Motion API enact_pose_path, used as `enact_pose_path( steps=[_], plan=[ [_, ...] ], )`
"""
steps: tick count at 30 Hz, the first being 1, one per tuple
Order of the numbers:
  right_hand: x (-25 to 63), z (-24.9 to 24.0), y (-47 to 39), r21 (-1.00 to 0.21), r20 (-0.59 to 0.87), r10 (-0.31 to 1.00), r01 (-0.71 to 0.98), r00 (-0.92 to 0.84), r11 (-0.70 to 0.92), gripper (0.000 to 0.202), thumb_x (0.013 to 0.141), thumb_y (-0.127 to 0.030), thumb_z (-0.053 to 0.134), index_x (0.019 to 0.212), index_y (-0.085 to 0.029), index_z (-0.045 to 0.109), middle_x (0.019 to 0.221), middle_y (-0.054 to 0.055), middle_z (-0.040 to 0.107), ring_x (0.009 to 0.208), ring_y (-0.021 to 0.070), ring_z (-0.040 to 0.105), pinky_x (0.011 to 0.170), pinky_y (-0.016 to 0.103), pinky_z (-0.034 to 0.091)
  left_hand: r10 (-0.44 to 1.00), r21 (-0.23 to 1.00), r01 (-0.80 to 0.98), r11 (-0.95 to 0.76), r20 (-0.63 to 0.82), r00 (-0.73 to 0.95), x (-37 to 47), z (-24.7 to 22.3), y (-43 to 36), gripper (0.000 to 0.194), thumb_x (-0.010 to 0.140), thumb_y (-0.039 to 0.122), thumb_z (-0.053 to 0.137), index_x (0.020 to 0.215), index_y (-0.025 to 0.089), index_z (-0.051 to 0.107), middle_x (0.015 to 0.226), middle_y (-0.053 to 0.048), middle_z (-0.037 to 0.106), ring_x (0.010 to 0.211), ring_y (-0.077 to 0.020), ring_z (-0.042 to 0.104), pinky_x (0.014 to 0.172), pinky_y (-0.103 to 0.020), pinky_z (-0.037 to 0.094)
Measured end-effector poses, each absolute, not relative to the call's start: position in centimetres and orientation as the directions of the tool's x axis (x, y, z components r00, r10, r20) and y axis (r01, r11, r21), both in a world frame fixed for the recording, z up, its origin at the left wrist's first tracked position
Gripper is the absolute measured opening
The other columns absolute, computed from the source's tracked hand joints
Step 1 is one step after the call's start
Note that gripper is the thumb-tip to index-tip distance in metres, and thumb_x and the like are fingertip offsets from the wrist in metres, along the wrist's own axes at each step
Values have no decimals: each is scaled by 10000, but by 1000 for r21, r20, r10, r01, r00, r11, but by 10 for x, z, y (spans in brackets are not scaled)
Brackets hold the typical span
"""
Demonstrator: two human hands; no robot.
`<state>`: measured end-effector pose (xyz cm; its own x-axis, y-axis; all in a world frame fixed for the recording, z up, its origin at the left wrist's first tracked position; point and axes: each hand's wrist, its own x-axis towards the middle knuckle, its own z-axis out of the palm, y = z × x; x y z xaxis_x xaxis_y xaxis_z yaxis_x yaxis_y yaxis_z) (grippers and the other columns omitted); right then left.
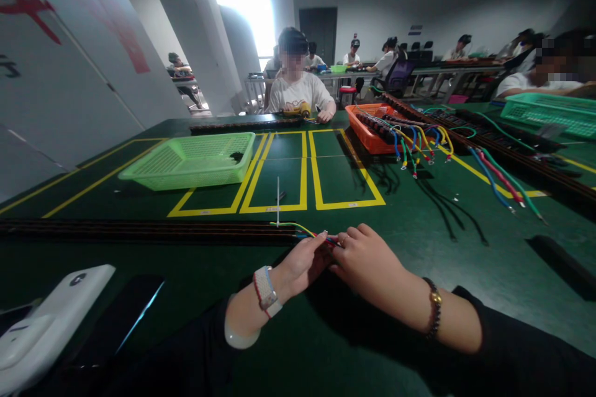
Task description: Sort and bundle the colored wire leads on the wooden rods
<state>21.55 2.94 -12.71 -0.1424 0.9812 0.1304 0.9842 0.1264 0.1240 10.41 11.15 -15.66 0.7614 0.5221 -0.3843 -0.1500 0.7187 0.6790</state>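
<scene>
Coloured wires (307, 231), yellow, red and blue among them, come out at the right end of a long dark rail (153, 232) lying across the table, and run into the person's two hands. The rail's left end is cut off by the picture's edge. The left hand (298, 267) grasps the wires between thumb and fingers, hiding most of their length. The right hand (370, 260) meets it, curled fingers closed over the wires; its fingertips and the wire ends cannot be made out.

Around them, from the left, a white device (77, 301), partly out of frame, lies beside a dark, phone-like slab (128, 310). Beyond the rail sits a light green basket (195, 181) with a small dark item inside, too dim to identify. A white cable tie (278, 198) stands upright by the rail's end, just beside the wires. Across the table a co-worker (298, 92) is near a yellow tool (302, 110). Further right, lugged wires (414, 144) overhang an orange basket (365, 141), covering part of its rim; a teal basket (549, 115) is cropped at the edge.
</scene>
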Motion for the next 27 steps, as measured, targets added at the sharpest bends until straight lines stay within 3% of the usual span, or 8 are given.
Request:
enact_pose_path(
  steps=[4,10,14,17,23,27],
  plan=[
    [212,-134,29,129,126,986,988,-107,90,279,780,-345,560,941,-145,671,1016,97,593,901,107,522,784,249,311,534,685,-167,709,-366,763,105,-158,112,72,794,212,504,778,142,511,770,-7,618,659,-22,565,634,-127,444],
    [217,-121,27,-89,15,999,995,-35,37,249,774,-352,513,859,-171,661,932,40,618,827,78,521,802,237,292,511,685,-148,713,-363,779,105,-158,112,119,805,258,488,810,144,523,803,-24,646,718,-54,597,667,-151,460],
    [228,-108,30,-247,-82,996,969,-23,2,255,786,-344,486,790,-154,656,750,18,600,589,-13,368,669,182,231,514,685,-143,714,-375,771,104,-160,112,176,816,310,475,771,144,513,729,0,630,698,-48,592,694,-153,468],
    [239,-101,34,-343,-153,988,938,-3,-50,295,800,-385,479,772,-148,652,714,7,589,527,-27,287,592,164,190,520,690,-144,709,-374,768,104,-161,111,242,806,391,497,775,151,504,716,13,617,671,-44,590,691,-160,477],
    [263,-96,46,-367,-2,993,924,118,-111,374,825,-468,464,813,-144,652,766,18,606,546,-22,346,555,154,171,509,720,-126,682,-344,789,102,-155,108,343,798,476,478,860,144,535,880,-37,646,838,-84,635,809,-209,516],
    [278,-111,57,-300,80,980,942,185,-153,348,830,-483,473,880,-188,651,833,9,623,623,-1,413,591,146,175,519,742,-111,661,-346,781,103,-155,108,276,821,410,446,784,144,511,785,-9,624,717,-53,607,712,-168,488]
  ],
)
